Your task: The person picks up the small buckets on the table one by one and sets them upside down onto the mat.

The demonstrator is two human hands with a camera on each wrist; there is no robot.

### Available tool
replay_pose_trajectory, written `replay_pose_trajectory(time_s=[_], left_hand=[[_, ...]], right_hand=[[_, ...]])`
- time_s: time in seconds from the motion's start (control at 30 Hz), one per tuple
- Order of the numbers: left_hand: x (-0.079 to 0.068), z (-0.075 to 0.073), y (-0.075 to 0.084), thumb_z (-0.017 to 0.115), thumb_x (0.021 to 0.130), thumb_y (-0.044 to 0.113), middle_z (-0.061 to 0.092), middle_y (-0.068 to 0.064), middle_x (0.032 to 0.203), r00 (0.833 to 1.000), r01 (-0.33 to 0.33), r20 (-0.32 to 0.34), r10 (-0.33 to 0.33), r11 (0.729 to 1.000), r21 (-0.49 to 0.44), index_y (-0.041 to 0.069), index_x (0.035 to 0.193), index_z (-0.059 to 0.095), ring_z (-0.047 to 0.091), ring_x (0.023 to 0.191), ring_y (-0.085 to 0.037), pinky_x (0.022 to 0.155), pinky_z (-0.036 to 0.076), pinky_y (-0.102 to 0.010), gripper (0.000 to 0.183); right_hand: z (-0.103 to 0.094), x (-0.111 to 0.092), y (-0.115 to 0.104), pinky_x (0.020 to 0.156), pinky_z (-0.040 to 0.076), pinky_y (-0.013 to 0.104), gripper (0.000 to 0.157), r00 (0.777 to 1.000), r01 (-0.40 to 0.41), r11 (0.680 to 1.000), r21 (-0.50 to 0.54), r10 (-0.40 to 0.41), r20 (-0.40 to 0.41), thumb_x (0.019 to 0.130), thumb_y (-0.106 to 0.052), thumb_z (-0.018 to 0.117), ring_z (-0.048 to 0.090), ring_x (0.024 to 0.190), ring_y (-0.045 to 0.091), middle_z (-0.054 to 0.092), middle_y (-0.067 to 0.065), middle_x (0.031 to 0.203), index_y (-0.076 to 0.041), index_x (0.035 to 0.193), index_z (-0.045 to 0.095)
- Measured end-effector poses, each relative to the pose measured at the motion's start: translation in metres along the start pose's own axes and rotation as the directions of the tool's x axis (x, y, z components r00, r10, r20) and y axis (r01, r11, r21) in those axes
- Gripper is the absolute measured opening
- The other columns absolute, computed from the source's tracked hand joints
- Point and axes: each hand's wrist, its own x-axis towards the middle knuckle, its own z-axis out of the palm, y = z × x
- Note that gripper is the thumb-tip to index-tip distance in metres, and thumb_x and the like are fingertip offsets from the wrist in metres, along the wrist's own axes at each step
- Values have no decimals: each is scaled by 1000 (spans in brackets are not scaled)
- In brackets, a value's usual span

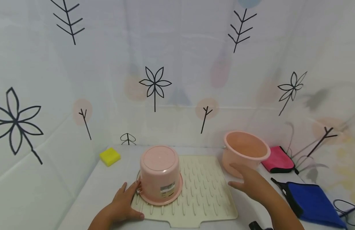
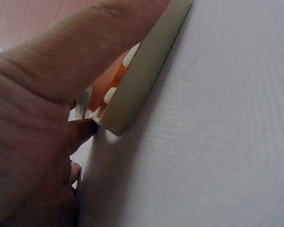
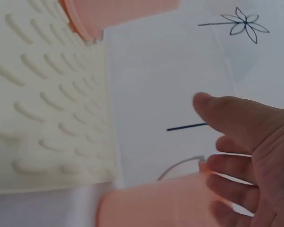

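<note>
Probably thin plastic, the upturned bucket (image 1: 160, 172) on the mat (image 1: 203, 188) should feel light, fairly stiff and slightly slippery, so its flared rim (image 1: 166, 203) looks the surest hold. The left hand (image 1: 122, 204) lies spread beside that rim, clasping nothing; the right hand (image 1: 249, 183), likewise unclenched, hangs by the upright bucket (image 1: 238, 158) at the mat's far right corner, contact unclear.
</note>
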Motion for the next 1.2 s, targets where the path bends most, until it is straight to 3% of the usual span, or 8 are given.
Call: replay_pose_trajectory(time_s=[0.17, 0.23, 0.4, 0.6, 0.8, 0.9, 1.03, 1.2], left_hand=[[1, 3, 2, 100, 49, 59, 32, -15, 170, 1000, 0, 1, 0, 1000, -2, 26, 167, 27, 7, 154, -61, 109, 18, -86, 143], [1, 3, 1, 100, 49, 60, 32, -14, 171, 1000, 12, 0, -12, 1000, 5, 27, 167, 27, 8, 154, -61, 109, 19, -86, 142], [1, 3, 0, 100, 49, 59, 32, -15, 170, 1000, 6, -3, -6, 1000, 10, 27, 167, 27, 8, 154, -61, 109, 19, -86, 142], [0, -1, 2, 100, 49, 60, 33, -17, 170, 1000, 23, 5, -23, 1000, 17, 26, 167, 28, 9, 155, -60, 110, 19, -85, 142], [-1, -5, 5, 100, 48, 59, 32, -19, 169, 999, 34, 4, -34, 999, 14, 24, 166, 30, 9, 155, -60, 110, 19, -85, 142], [-1, -3, 4, 100, 49, 59, 33, -18, 169, 1000, 29, 4, -29, 1000, 10, 25, 167, 29, 8, 155, -60, 110, 18, -86, 142], [0, 0, 1, 100, 49, 59, 32, -16, 170, 1000, 29, 2, -29, 1000, 10, 27, 167, 27, 8, 154, -61, 109, 18, -87, 143], [1, 1, -1, 100, 49, 60, 32, -15, 171, 1000, 30, -4, -30, 1000, 8, 29, 167, 27, 8, 155, -60, 109, 18, -87, 143]], right_hand=[[-21, 25, -4, 99, 55, 60, 68, 977, 138, 980, -146, -159, -142, 88, -31, 85, 65, 122, 40, 68, 21, 135, -2, 144, 60], [-26, 36, -4, 83, 62, 47, 58, 973, 121, 975, -187, -153, -170, 89, -32, 83, 70, 97, 32, 75, 14, 109, -2, 135, 65], [-31, 58, 2, 62, 48, 32, 46, 959, 93, 968, -233, -150, -241, 88, -31, 83, 53, 70, 17, 60, 1, 76, -1, 118, 65], [-32, 85, 3, 92, 56, 54, 60, 981, 19, 972, -235, -64, -185, 93, -42, 76, 63, 108, 39, 70, 22, 115, 3, 131, 61], [-25, 111, 5, 116, 39, 64, 80, 986, -56, 955, -292, 8, -164, 94, -50, 73, 49, 138, 50, 56, 32, 146, 8, 145, 52], [-18, 122, 8, 115, 38, 67, 91, 983, -158, 961, -226, 131, -129, 89, -62, 73, 50, 135, 49, 57, 31, 145, 6, 146, 52], [-8, 129, 8, 100, 50, 63, 109, 946, -323, 938, -128, 324, -15, 79, -78, 72, 55, 119, 42, 62, 25, 135, 0, 151, 49], [-7, 128, 4, 94, 52, 64, 117, 900, -418, 903, -102, 427, 86, 78, -86, 65, 54, 119, 43, 49, 28, 150, -2, 156, 44]])
